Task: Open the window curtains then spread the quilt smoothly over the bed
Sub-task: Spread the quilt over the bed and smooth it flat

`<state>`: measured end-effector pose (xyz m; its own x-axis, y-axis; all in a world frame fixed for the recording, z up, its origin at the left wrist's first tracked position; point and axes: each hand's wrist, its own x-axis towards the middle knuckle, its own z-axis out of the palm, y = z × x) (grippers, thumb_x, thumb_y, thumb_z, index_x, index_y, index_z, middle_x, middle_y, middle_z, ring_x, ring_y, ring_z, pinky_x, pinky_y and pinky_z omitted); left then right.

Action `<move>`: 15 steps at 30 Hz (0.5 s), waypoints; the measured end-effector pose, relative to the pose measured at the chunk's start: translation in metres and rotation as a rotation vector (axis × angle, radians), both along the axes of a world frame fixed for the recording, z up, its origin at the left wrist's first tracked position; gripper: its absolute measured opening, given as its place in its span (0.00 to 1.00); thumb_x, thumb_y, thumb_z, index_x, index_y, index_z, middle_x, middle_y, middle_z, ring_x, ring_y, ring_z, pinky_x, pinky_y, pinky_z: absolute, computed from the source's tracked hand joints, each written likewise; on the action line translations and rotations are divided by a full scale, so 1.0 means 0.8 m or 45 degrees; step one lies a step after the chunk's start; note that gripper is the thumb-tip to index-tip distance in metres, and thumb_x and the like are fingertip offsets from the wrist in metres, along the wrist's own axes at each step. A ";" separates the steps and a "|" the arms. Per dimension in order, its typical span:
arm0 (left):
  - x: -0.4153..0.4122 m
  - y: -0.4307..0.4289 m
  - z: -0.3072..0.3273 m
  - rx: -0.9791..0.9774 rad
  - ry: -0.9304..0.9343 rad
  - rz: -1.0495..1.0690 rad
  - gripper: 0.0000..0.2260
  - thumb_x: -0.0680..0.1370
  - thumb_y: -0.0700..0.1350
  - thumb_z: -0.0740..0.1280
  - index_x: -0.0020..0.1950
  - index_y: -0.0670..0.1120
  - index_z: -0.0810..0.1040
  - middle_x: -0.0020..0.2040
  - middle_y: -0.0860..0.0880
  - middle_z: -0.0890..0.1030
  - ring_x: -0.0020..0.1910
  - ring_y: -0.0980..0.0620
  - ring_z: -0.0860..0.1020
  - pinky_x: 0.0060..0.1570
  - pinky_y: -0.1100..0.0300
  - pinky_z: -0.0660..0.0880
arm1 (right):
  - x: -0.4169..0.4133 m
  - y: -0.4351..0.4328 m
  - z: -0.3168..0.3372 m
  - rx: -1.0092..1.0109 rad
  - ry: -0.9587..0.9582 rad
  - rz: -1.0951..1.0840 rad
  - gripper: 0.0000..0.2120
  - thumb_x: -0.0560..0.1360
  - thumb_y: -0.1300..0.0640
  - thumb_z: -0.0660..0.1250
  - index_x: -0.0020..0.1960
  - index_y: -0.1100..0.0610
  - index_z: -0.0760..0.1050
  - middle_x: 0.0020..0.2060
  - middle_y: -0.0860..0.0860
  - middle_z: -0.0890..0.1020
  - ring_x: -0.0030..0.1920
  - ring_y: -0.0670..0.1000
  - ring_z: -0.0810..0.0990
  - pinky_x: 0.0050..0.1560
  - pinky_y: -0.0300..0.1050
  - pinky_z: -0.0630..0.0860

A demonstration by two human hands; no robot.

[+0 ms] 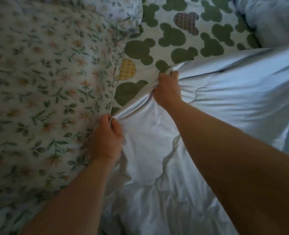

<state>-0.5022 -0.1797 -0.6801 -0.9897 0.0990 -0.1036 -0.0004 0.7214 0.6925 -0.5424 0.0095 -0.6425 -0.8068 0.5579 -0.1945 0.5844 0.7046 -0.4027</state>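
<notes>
The 2 bare forearms fill the bottom of the view. The right forearm (238, 163) is largest and closest, coming in from the lower right corner, and the left forearm (72, 195) rises from the lower left. Both reach to the quilt (216, 107), a plain white to pale blue padded cover. It lies rumpled over the right half of the bed and runs down between the arms to the bottom edge. Its top edge slants from the middle of the view up toward the right, and both hands grip that edge.

The left hand (106, 141) has its fingers and thumb curled tightly round a bunched fold at the nearer end of the edge. The right hand (167, 92), further up the same edge, is clenched on a gathered pinch of cloth, back of the hand upward. Creases fan out from its grip across the quilt. The stretch of edge between the 2 hands stands taut in a narrow ridge.

Beyond that edge lies a sheet (179, 39) printed with dark green mouse-head shapes, along with 1 yellow checked shape (128, 69) and 1 plaid shape (186, 21). To the left, touching the left hand, spreads a floral fabric (38, 82), white with green leaves and pale orange flowers. Whether it is a pillow or a cover I cannot tell. In the top right corner a pale blue bundle of bedding (276, 19) rests against the printed sheet. The whole view is dim and slightly blurred.
</notes>
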 end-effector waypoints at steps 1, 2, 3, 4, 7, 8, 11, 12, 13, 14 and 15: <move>-0.012 -0.011 0.008 -0.018 0.027 0.046 0.12 0.81 0.46 0.56 0.52 0.39 0.74 0.45 0.35 0.79 0.43 0.35 0.77 0.41 0.50 0.70 | -0.014 -0.017 0.016 -0.050 0.065 0.031 0.16 0.78 0.59 0.57 0.65 0.57 0.72 0.67 0.57 0.66 0.62 0.57 0.71 0.61 0.47 0.70; -0.021 -0.022 0.014 -0.030 0.035 0.098 0.11 0.80 0.45 0.57 0.52 0.39 0.74 0.46 0.34 0.79 0.44 0.35 0.77 0.41 0.51 0.68 | -0.026 -0.035 0.029 -0.082 0.117 0.091 0.16 0.78 0.60 0.57 0.64 0.58 0.72 0.66 0.58 0.66 0.62 0.58 0.72 0.61 0.48 0.70; -0.028 -0.032 0.020 -0.038 0.029 0.145 0.10 0.80 0.43 0.57 0.52 0.38 0.74 0.47 0.34 0.79 0.45 0.35 0.76 0.41 0.52 0.66 | -0.035 -0.055 0.038 -0.103 0.147 0.179 0.16 0.77 0.60 0.58 0.64 0.59 0.73 0.66 0.59 0.67 0.62 0.58 0.72 0.62 0.48 0.70; -0.035 -0.043 0.026 -0.041 0.019 0.179 0.09 0.80 0.42 0.58 0.53 0.38 0.75 0.48 0.34 0.79 0.47 0.35 0.76 0.41 0.54 0.64 | -0.043 -0.075 0.044 -0.133 0.158 0.267 0.16 0.77 0.61 0.59 0.63 0.60 0.73 0.65 0.60 0.67 0.62 0.59 0.72 0.62 0.48 0.70; -0.048 -0.060 0.044 -0.006 0.046 0.209 0.12 0.79 0.41 0.57 0.57 0.38 0.76 0.55 0.36 0.77 0.52 0.39 0.75 0.46 0.55 0.66 | -0.050 -0.121 0.033 -0.269 0.036 0.467 0.16 0.74 0.61 0.64 0.61 0.63 0.72 0.64 0.61 0.67 0.59 0.60 0.74 0.60 0.48 0.70; -0.051 -0.057 0.049 0.023 0.048 0.206 0.16 0.78 0.43 0.55 0.60 0.39 0.76 0.57 0.38 0.77 0.54 0.40 0.74 0.50 0.54 0.67 | -0.048 -0.124 0.026 -0.272 -0.057 0.528 0.17 0.74 0.61 0.64 0.62 0.63 0.72 0.64 0.62 0.68 0.60 0.60 0.73 0.60 0.47 0.69; -0.055 -0.043 0.062 0.080 0.006 0.161 0.22 0.76 0.50 0.49 0.58 0.41 0.77 0.54 0.42 0.79 0.53 0.42 0.75 0.50 0.54 0.70 | -0.039 -0.109 0.021 -0.357 -0.243 0.564 0.24 0.73 0.63 0.66 0.68 0.59 0.68 0.64 0.60 0.72 0.64 0.58 0.73 0.60 0.44 0.69; -0.054 -0.037 0.062 0.057 -0.049 0.129 0.20 0.78 0.51 0.50 0.55 0.42 0.77 0.49 0.43 0.79 0.49 0.43 0.75 0.46 0.56 0.68 | -0.036 -0.100 0.024 -0.413 -0.250 0.512 0.28 0.73 0.65 0.65 0.71 0.56 0.64 0.65 0.59 0.73 0.64 0.57 0.73 0.61 0.44 0.69; -0.054 -0.031 0.063 0.036 -0.119 0.088 0.18 0.79 0.52 0.52 0.53 0.43 0.77 0.46 0.45 0.77 0.47 0.44 0.74 0.44 0.56 0.66 | -0.033 -0.090 0.027 -0.437 -0.230 0.447 0.30 0.74 0.66 0.63 0.74 0.54 0.61 0.64 0.58 0.74 0.64 0.57 0.73 0.62 0.45 0.70; -0.054 -0.021 0.062 0.029 -0.193 0.042 0.16 0.79 0.53 0.56 0.52 0.44 0.76 0.46 0.46 0.77 0.47 0.45 0.74 0.44 0.56 0.66 | -0.032 -0.077 0.030 -0.400 -0.198 0.392 0.31 0.74 0.67 0.60 0.75 0.53 0.58 0.64 0.58 0.74 0.63 0.58 0.74 0.62 0.47 0.71; -0.055 -0.014 0.061 0.001 -0.258 -0.013 0.16 0.78 0.55 0.58 0.55 0.45 0.76 0.48 0.47 0.78 0.48 0.45 0.75 0.46 0.56 0.69 | -0.032 -0.066 0.032 -0.318 -0.170 0.364 0.30 0.75 0.67 0.57 0.75 0.53 0.57 0.64 0.58 0.74 0.64 0.58 0.73 0.63 0.48 0.71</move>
<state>-0.5461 -0.1912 -0.6311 -0.9475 0.1092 -0.3005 -0.1324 0.7215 0.6797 -0.5682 -0.0431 -0.6172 -0.8809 0.2372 -0.4096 0.4380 0.7365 -0.5155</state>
